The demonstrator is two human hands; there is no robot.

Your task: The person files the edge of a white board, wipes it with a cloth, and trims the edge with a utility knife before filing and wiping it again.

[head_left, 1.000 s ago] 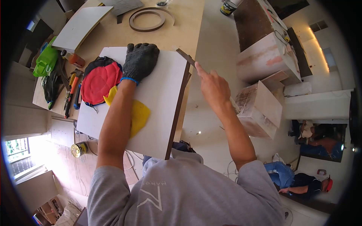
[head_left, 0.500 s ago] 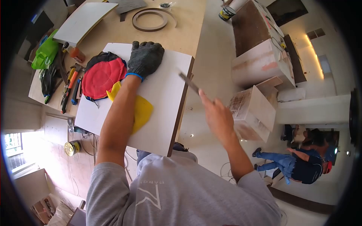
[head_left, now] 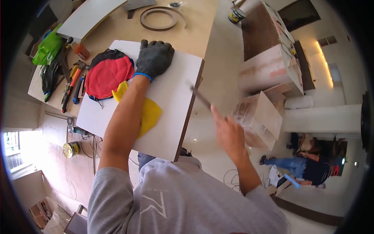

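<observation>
A dark knitted glove with a blue cuff covers my left hand [head_left: 154,59], which presses on the far edge of a white board [head_left: 171,101], its fingers bent over that edge. My right hand [head_left: 229,130] is closed around a thin, flat dark tool like a file [head_left: 201,97], index finger stretched along it. The tool points at the board's dark right edge; its tip is blurred, and whether it touches is unclear. Beside my left wrist lies a red and black cloth pad [head_left: 109,78]. A yellow cloth [head_left: 150,117] lies partly under my left forearm.
The wooden table [head_left: 194,39] bears a brown edging roll [head_left: 144,19], a curved white panel [head_left: 91,17], a hammer [head_left: 76,74], a bottle [head_left: 81,50] and a green bag [head_left: 48,48]. Boxy pieces [head_left: 261,117] stand to the right. Another person [head_left: 311,169] is farther off, lower right.
The file and my right hand have moved slightly down and to the right. My left hand keeps its place on the board. The other person's arms have shifted, and a blue object now shows beside them.
</observation>
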